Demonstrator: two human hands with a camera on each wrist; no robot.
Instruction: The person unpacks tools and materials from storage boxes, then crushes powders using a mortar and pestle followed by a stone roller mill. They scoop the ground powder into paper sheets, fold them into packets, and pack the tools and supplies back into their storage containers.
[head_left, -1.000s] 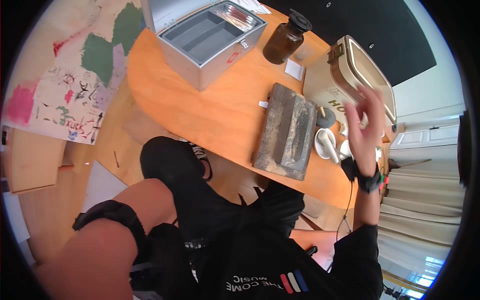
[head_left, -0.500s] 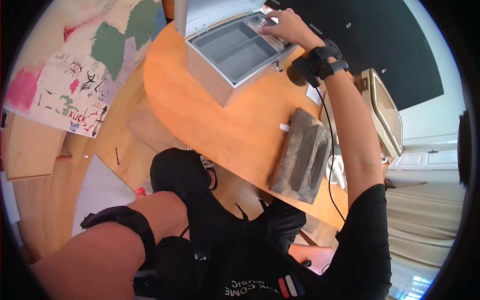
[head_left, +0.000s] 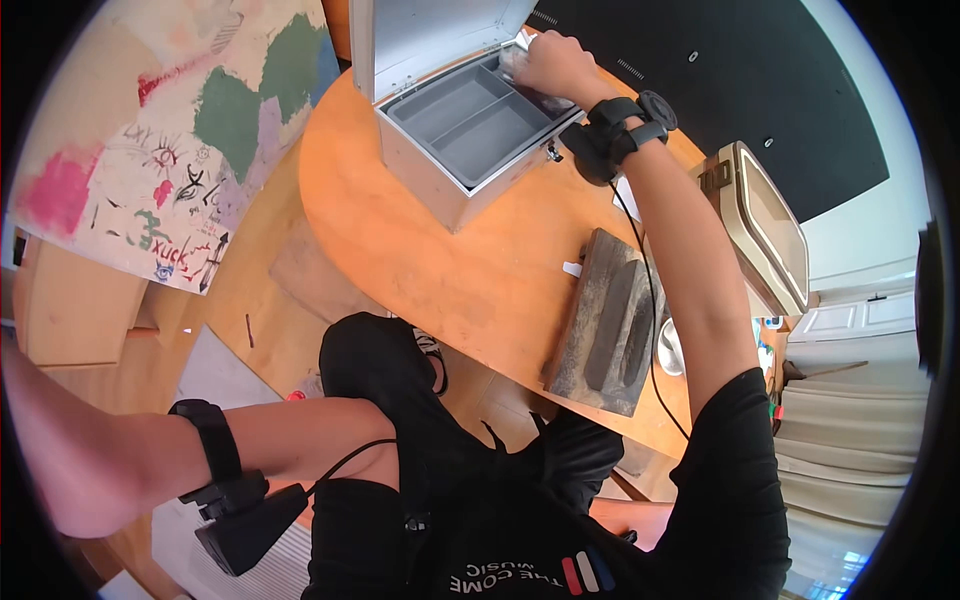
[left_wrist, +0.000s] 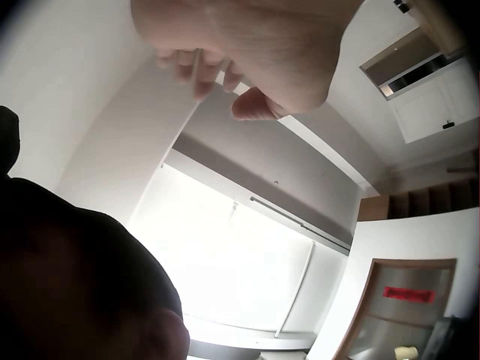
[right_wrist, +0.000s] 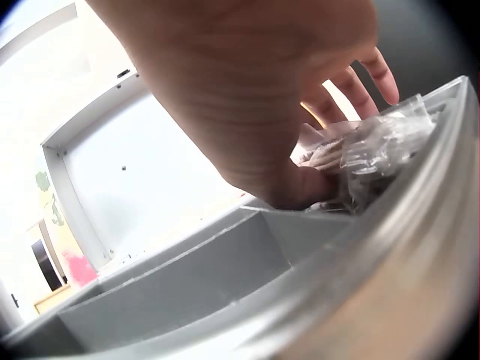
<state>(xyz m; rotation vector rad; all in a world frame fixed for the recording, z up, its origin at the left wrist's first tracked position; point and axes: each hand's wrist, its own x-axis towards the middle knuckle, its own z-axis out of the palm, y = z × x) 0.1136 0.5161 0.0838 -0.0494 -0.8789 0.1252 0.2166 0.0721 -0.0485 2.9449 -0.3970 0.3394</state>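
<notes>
In the head view, my right hand (head_left: 560,68) reaches into the far compartment of an open grey metal box (head_left: 425,190). The right wrist view has that hand (right_wrist: 262,97) with its thumb and fingers around a crinkled clear plastic packet (right_wrist: 386,150), which holds thin items I cannot make out. Beside the packet, the box's grey tray (right_wrist: 187,292) has bare compartments. My left hand (head_left: 80,475), blurred at the left edge, is away from the table. Its fingers are loosely bent around nothing in the left wrist view, where the hand (left_wrist: 255,45) is at the top.
The box's lid (head_left: 440,35) stands raised. A dark stone slab (head_left: 600,330) lies near the table's front edge, with a white dish (head_left: 670,350) beside it and a beige case (head_left: 760,225) behind. A cable (head_left: 655,300) hangs from my right wrist.
My right hand has gone from in front of the beige case to the box, where its fingers have lowered onto the packet. My left forearm has swung up, bringing that hand to the left edge.
</notes>
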